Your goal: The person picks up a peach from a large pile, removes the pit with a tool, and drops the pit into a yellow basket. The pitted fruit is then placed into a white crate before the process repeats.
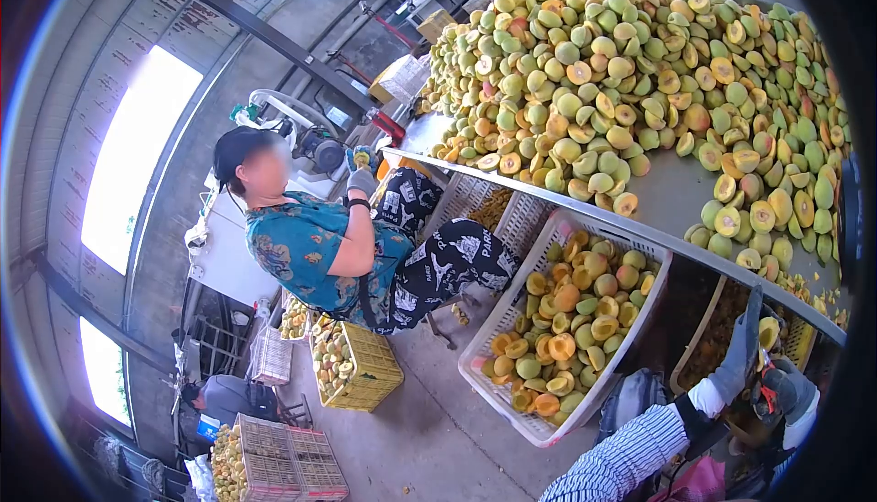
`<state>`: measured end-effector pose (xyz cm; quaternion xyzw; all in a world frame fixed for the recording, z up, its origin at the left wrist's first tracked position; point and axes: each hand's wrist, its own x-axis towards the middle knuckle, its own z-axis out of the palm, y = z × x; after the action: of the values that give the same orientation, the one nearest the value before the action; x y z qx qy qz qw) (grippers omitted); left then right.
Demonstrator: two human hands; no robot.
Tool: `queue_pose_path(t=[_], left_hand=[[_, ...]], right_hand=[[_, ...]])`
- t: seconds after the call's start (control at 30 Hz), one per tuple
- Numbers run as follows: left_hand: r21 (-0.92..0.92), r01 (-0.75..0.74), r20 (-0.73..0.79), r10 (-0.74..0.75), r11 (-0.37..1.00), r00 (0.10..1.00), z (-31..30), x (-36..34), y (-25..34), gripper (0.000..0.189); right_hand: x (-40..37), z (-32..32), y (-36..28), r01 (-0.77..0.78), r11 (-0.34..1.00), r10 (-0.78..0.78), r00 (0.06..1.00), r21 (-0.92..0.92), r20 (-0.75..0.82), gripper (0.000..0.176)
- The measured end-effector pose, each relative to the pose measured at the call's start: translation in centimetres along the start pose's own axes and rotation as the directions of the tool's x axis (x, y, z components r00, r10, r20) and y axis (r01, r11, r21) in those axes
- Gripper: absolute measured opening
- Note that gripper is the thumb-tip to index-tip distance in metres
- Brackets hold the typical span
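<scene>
At the lower right, my left hand (pixel 736 356), in a grey glove below a striped sleeve, holds a halved yellow-green fruit (pixel 769 331). Just beside it, my right hand (pixel 793 389), also gloved, is closed on a red-handled tool (pixel 768 399) whose metal end is near the fruit. Both hands are by the metal table's edge (pixel 639 228). Under them is a crate (pixel 699 356) with dark, small pieces, partly hidden by my left hand.
A large heap of halved fruits (pixel 594 63) covers much of the table. A white crate of fruit halves (pixel 484 383) stands on the floor. A seated co-worker (pixel 311 246) holds a fruit piece. Yellow crates (pixel 365 379) and another crouching person (pixel 233 399) are farther left.
</scene>
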<state>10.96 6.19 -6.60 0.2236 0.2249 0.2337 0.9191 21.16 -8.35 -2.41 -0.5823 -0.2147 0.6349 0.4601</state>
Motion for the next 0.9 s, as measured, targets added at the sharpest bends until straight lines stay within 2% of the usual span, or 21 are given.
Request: queue_pose_path(t=[0.03,0.07,0.1,0.13,0.17,0.2,0.23,0.27,0.3,0.33,0.37,0.4,0.47,0.53,0.63,0.67,0.7,0.73,0.8,0.87,0.9], left_hand=[[0.0,-0.002,-0.003,0.002,1.0,1.0,0.2,-0.1,0.5,0.045],[0.024,-0.086,-0.087,0.088,0.996,0.992,0.4,-0.2,0.9,0.044],[0.055,-0.164,-0.167,0.171,0.985,0.971,0.6,-0.2,1.1,0.044],[0.14,-0.248,-0.167,0.27,0.958,0.948,0.5,-0.1,1.7,0.046],[0.105,-0.29,-0.126,0.302,0.951,0.945,0.0,-0.3,2.2,0.046],[0.055,-0.307,-0.076,0.311,0.95,0.947,1.2,-1.6,4.2,0.045],[0.114,-0.309,-0.077,0.318,0.944,0.945,2.4,-3.1,6.1,0.045],[0.167,-0.301,-0.064,0.315,0.939,0.947,3.6,-3.9,8.1,0.045],[0.181,-0.303,-0.168,0.333,0.935,0.928,4.6,-3.6,8.8,0.044],[0.139,-0.247,-0.23,0.274,0.959,0.934,5.3,-3.7,9.3,0.047],[0.096,-0.126,-0.219,0.145,0.987,0.965,4.7,-3.5,9.5,0.05],[0.163,-0.098,-0.253,0.138,0.982,0.958,4.0,-3.4,8.8,0.054],[0.221,-0.097,-0.34,0.17,0.971,0.925,4.4,-3.2,8.1,0.055],[0.331,-0.127,-0.355,0.248,0.935,0.901,4.6,-3.1,7.2,0.054],[0.366,-0.089,-0.305,0.21,0.926,0.929,4.7,-3.1,5.9,0.051],[0.285,-0.149,-0.292,0.234,0.947,0.927,3.8,-2.3,5.0,0.048],[0.198,-0.206,-0.284,0.258,0.958,0.923,4.1,-1.9,4.6,0.046],[0.199,-0.201,-0.278,0.252,0.959,0.927,4.3,-2.0,4.4,0.046],[0.247,-0.159,-0.205,0.211,0.956,0.956,5.2,-2.8,4.6,0.042],[0.321,-0.14,-0.169,0.202,0.937,0.965,5.3,-3.2,4.4,0.043],[0.332,-0.1,-0.184,0.169,0.938,0.968,5.1,-3.0,4.3,0.042]], right_hand=[[-0.6,0.8,-2.5,-0.088,0.993,0.093,0.994,-0.08,0.052,0.038],[-0.6,0.5,-2.8,-0.091,0.993,0.096,0.994,-0.08,0.055,0.038],[-0.6,0.0,-2.9,-0.043,0.965,0.068,0.994,-0.258,0.088,0.035],[-1.0,0.6,-4.1,0.005,0.905,0.05,0.992,-0.425,0.119,0.031],[-1.1,0.4,-4.9,-0.004,0.764,0.051,0.997,-0.645,0.054,0.026],[-0.4,0.4,-4.7,0.43,0.383,-0.306,0.894,-0.817,0.327,0.025],[-0.9,-0.3,-4.1,0.172,0.444,-0.235,0.969,-0.879,0.071,0.031],[0.3,-1.2,-1.0,0.073,0.216,-0.528,0.848,-0.974,-0.054,0.038],[0.0,0.9,-3.2,-0.069,0.25,-0.577,0.79,-0.966,-0.206,0.042],[-0.6,1.2,-4.2,0.002,0.356,-0.61,0.758,-0.934,-0.231,0.044],[-1.1,2.4,-6.6,0.109,0.544,-0.561,0.785,-0.832,-0.264,0.043],[-1.3,3.4,-7.8,0.106,0.622,-0.536,0.781,-0.776,-0.322,0.042],[-0.8,3.8,-7.1,0.148,0.473,-0.68,0.688,-0.868,-0.253,0.038],[-0.5,4.2,-6.8,0.121,0.386,-0.73,0.646,-0.915,-0.222,0.035],[0.2,4.4,-6.3,0.116,0.357,-0.756,0.619,-0.927,-0.214,0.034],[0.2,4.4,-6.2,0.109,0.36,-0.759,0.612,-0.926,-0.223,0.034],[0.3,4.4,-6.1,0.085,0.34,-0.742,0.636,-0.937,-0.211,0.036],[0.3,4.2,-5.8,0.061,0.318,-0.724,0.66,-0.946,-0.2,0.037],[0.7,3.9,-5.1,0.045,0.307,-0.729,0.654,-0.951,-0.205,0.039],[0.7,3.8,-4.8,-0.094,0.307,-0.625,0.73,-0.947,-0.275,0.045],[0.5,3.8,-4.7,-0.094,0.301,-0.625,0.732,-0.949,-0.271,0.045]])
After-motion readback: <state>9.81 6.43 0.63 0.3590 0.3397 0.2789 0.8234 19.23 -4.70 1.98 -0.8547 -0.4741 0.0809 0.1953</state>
